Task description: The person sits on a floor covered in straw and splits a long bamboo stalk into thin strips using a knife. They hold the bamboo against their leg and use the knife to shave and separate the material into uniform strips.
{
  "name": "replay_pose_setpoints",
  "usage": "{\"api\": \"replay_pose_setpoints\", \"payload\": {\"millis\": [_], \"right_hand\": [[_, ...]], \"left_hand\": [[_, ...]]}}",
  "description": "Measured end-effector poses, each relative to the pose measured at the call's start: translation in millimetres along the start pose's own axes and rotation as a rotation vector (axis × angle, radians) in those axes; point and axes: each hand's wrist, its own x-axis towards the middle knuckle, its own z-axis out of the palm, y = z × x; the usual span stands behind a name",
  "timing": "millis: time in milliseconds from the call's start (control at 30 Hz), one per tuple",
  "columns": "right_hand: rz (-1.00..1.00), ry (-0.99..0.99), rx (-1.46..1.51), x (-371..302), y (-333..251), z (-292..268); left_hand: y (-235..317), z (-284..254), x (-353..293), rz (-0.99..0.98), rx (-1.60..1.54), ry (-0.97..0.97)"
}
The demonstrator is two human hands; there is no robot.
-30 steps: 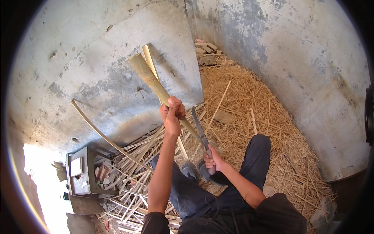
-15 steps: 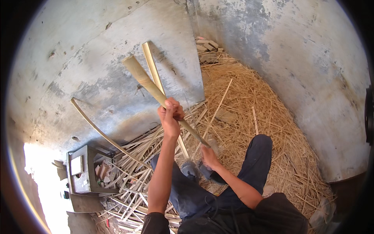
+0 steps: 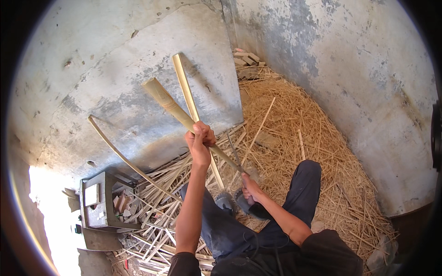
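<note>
My left hand (image 3: 200,142) is wrapped round a long pale-green bamboo pole (image 3: 168,103), which slants from upper left down toward my right hand. Its thick, cut end points up at the wall. In my right hand (image 3: 251,189) is a narrow dark-bladed knife (image 3: 234,149), the fingers closed round its handle. The blade points up and away, beside the pole's thin lower end; whether they touch I cannot tell. Behind the pole, a split bamboo strip (image 3: 185,87) leans on the wall.
Straw-like shavings (image 3: 290,110) cover the floor ahead and to the right. Pale bamboo strips (image 3: 156,230) lie piled at the left, near a grey box-like metal frame (image 3: 106,218) with rubble in it. A bent strip (image 3: 122,158) rests against the wall (image 3: 115,69). Bricks (image 3: 246,59) sit at the far corner.
The knife blade has swung away from the bamboo pole's lower end and now shows separately, pointing up. My left hand still grips the pole in much the same place.
</note>
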Motion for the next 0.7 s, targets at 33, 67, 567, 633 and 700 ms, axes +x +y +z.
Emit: {"api": "replay_pose_setpoints", "payload": {"millis": [33, 67, 567, 633, 700], "right_hand": [[-0.051, 0.033, -0.052, -8, -11, 12], [-0.099, 0.056, -0.101, -17, -22, 27], [0.027, 0.062, -0.135, 30, 42, -33], [0.056, 0.049, -0.141, 27, 35, -31], [0.109, -0.065, 0.046, 25, 27, -37]], "left_hand": [[-1, 1, -1, 0.006, 0.012, 0.010], [2, 3, -2, 0.012, 0.035, 0.022], [8, -12, -3, 0.010, 0.086, 0.114], [10, -15, 3, -0.008, 0.082, 0.106], [7, -9, 1, 0.003, 0.041, 0.085]]}}
